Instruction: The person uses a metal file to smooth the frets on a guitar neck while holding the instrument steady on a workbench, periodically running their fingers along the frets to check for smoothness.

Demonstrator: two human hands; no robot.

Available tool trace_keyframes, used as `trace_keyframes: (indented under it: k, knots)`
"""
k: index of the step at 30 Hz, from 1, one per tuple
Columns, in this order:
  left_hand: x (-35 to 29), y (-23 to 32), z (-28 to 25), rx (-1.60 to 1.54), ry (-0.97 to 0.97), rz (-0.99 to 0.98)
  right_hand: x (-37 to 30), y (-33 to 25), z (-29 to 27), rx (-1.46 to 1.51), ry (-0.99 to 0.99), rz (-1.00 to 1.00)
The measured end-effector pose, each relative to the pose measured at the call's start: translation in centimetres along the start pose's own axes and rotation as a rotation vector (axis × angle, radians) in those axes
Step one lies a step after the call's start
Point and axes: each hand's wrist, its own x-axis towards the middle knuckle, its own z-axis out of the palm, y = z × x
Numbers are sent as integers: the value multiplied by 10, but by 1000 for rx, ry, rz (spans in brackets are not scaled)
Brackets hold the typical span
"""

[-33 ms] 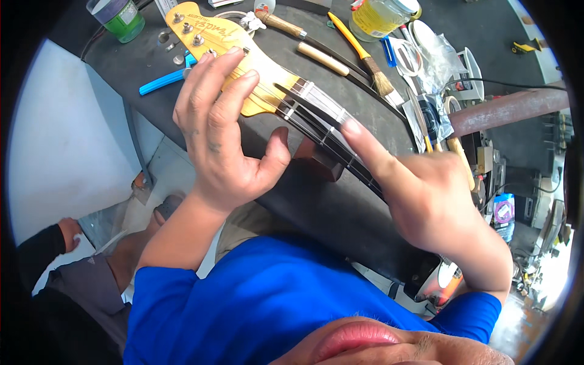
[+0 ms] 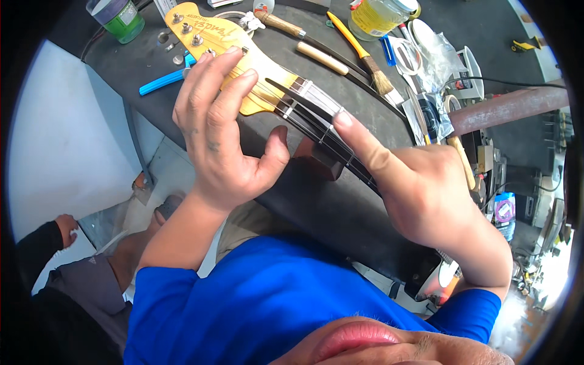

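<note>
A guitar neck lies across the dark bench, its pale yellow headstock (image 2: 264, 67) at the upper left and the fretboard (image 2: 313, 131) running down to the right under the strings. My left hand (image 2: 225, 140) rests its outstretched fingers on the headstock by the tuning pegs, its thumb held apart. In my right hand (image 2: 426, 188) is a slim, dark, tapered file (image 2: 301, 98). My index finger lies straight along it, and the tip points toward the headstock. The file lies over the upper frets near the nut; its handle end is hidden by my hand.
Beneath the neck sits a brown block (image 2: 319, 163). Wooden-handled tools (image 2: 322, 58), a yellow brush (image 2: 365, 55) and a jar (image 2: 380, 18) lie beyond. A blue tool (image 2: 161, 82) and green cup (image 2: 121, 21) are at left. Another person's hand (image 2: 67, 231) shows at lower left.
My right hand and the file have slid slightly up and left, toward the headstock. My left hand has hardly moved.
</note>
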Motion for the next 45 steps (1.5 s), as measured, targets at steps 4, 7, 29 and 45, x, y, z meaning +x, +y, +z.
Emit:
trace_keyframes:
  k: [4, 7, 29, 45]
  knots:
    - [0, 1, 0, -7, -10, -1, -14, 2, -2, 54, -32, 21]
    - [1, 5, -1, -11, -27, -5, -19, 0, 2, 44, -43, 56]
    - [-1, -2, 5, -31, 42, 15, -8, -9, 8, -31, 49, 51]
    - [-1, 4, 4, -50, -12, -44, -1, -6, 13, 20, 133, 26]
